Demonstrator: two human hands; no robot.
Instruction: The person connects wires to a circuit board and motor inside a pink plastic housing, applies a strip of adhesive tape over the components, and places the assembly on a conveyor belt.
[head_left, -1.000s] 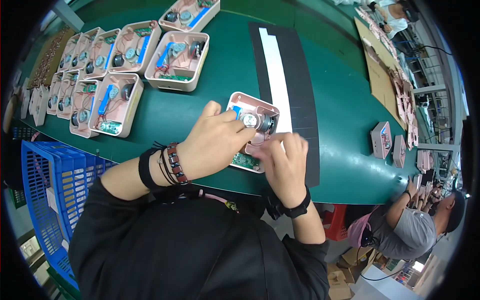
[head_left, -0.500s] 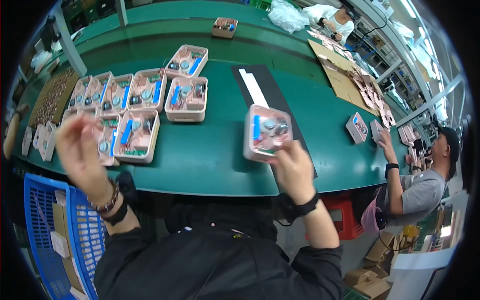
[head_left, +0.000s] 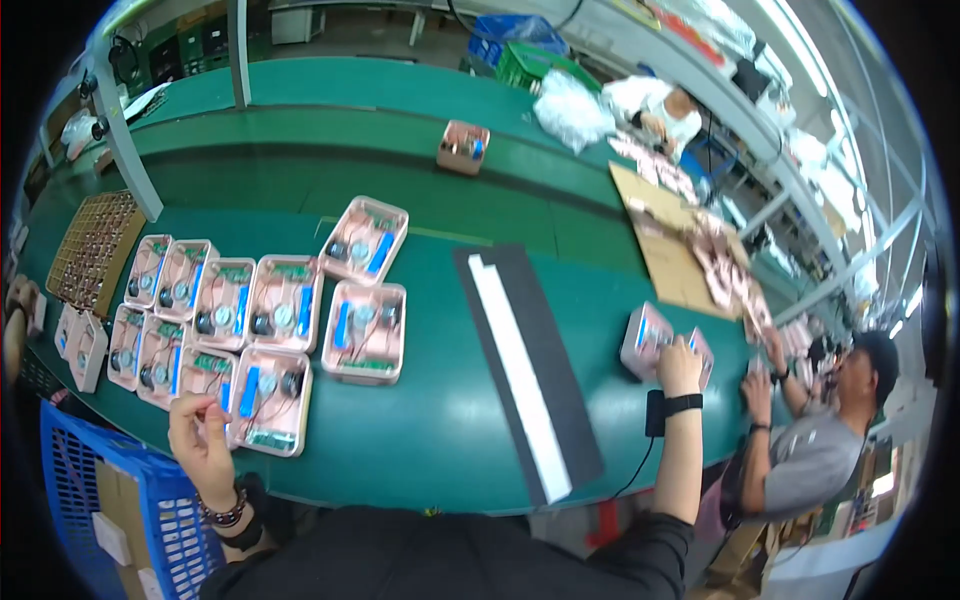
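1. My left hand [head_left: 203,455] hovers at the near table edge, palm turned inward, fingers loosely curled with the thumb close to them; I cannot tell whether the tips pinch anything. The blue crate [head_left: 185,530] stands just below and beside it.
2. Next to those fingers is the nearest pink box [head_left: 304,425], open side up, with a blue part, a dark round part, wires and a green board inside.
3. More open pink boxes stand in rows beyond it, to my left on the green table [head_left: 430,440].
4. Centrally, a black mat [head_left: 575,420] lies slantwise, a long white strip [head_left: 520,380] along it.
5. My right arm stretches out to my right. My right hand [head_left: 680,370] is at the right-hand pink box [head_left: 638,350], fingers bent down by its rim; I cannot tell whether they grip it. Another box [head_left: 706,362] sits just beyond.
6. Farther right is a co-worker in a grey shirt [head_left: 815,460].
7. Across the table are a lone pink box [head_left: 448,162] and a clear plastic bag [head_left: 573,110].
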